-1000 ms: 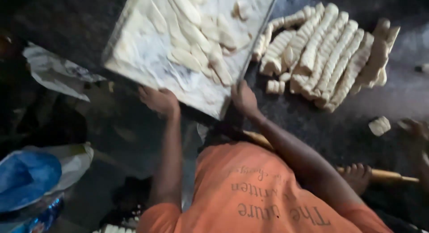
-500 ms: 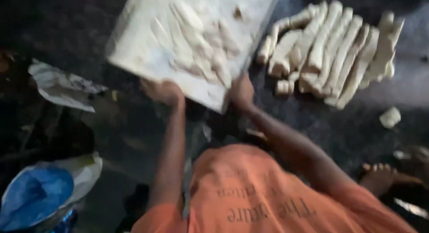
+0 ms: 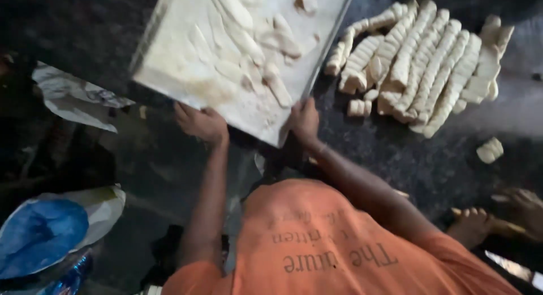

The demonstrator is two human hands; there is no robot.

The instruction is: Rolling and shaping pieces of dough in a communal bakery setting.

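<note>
One tray (image 3: 186, 80) was held at its near edge by two hands. The left hand (image 3: 199, 123) had its grip closed on the near left part of the edge, and the right hand (image 3: 304, 121) had its grip closed on the near right corner. The tray was pale and floured, tilted, and its far end was cut off by the top of the picture.

On the tray lay about ten long dough pieces (image 3: 249, 43), but they overlapped and were blurred, so the count was not sure.

To the right of the tray, on the dark floor (image 3: 407, 159), lay one stack of cut dough strips (image 3: 424, 63), about seven or eight rows side by side. Three small lumps (image 3: 362, 105) lay just beside its near left end, and one lump (image 3: 490, 149) lay apart at the right.

At the left lay one crumpled paper (image 3: 73, 97) and one blue bag (image 3: 39, 233), partly cut off. An orange shirt (image 3: 334, 244) hid the floor below the arms. At the right edge one foot (image 3: 472, 227) showed; what was beside it was too dark to make out.
</note>
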